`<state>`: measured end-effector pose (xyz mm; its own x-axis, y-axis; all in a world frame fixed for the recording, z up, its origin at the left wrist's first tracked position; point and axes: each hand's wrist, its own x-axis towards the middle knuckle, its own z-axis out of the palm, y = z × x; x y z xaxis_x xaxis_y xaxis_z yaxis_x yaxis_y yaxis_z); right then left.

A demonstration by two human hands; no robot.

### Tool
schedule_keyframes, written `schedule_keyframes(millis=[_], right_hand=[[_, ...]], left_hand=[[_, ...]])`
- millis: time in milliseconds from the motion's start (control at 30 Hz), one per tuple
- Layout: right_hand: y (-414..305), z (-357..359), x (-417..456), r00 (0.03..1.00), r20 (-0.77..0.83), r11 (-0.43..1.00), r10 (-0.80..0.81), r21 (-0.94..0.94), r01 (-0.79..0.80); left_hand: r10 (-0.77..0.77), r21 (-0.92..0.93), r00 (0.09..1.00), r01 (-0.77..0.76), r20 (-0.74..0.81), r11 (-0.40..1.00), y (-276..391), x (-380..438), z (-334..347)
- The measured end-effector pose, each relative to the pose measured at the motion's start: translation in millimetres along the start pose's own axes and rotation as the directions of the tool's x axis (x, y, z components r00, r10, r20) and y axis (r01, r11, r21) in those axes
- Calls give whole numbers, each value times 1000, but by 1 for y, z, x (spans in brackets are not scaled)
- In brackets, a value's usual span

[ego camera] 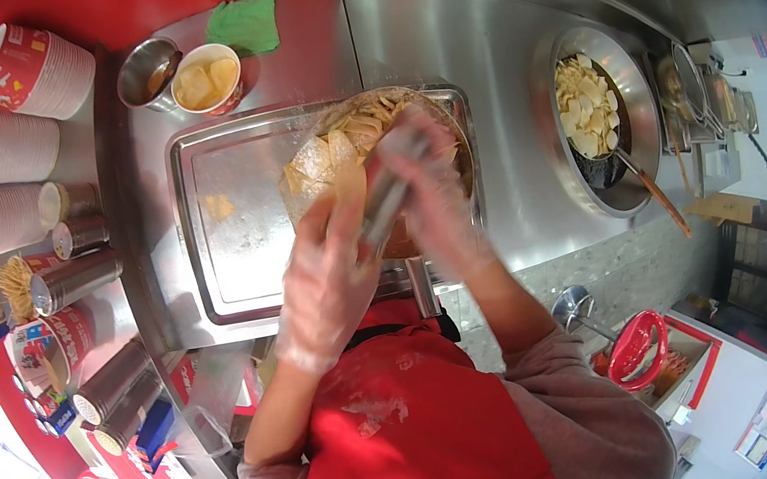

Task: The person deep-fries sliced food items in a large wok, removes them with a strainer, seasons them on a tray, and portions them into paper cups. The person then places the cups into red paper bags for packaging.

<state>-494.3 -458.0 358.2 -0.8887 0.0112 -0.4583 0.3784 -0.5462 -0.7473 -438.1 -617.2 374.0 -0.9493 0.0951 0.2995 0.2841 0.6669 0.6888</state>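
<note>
My left hand [328, 271], in a clear plastic glove, is around the lower end of a stainless-steel cylindrical canister [383, 201]. My right hand [440, 207], also gloved and strongly blurred, grips the canister's upper end. The canister is tilted, and its ends are hidden by my hands. Under them is a round pan [459, 124] of thin pale-yellow slices [313, 160], likely potato, with a powdery coating on some. The pan's metal handle [422, 286] points towards me. It rests on the right part of a rectangular metal tray [242, 305].
A metal cup [146, 73], a paper tub of slices [205, 83] and a green cloth [245, 25] stand behind the tray. Stacked paper tubs [5, 139] and metal shakers [111, 384] line the left. At right is a wok [635, 83] with a strainer of slices [589, 102].
</note>
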Motion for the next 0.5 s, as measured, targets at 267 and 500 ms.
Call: schedule_keyframes(millis=[267, 500], right_hand=[[-87, -137, 76, 723, 73, 517, -686, -650, 557], [-110, -162, 61, 716, 32, 450, -697, -758, 472]], left_hand=[[-111, -176, 977, 143, 182, 974, -46, -17, 9], [-572, -330, 799, 599, 184, 730, -88, -65, -24]])
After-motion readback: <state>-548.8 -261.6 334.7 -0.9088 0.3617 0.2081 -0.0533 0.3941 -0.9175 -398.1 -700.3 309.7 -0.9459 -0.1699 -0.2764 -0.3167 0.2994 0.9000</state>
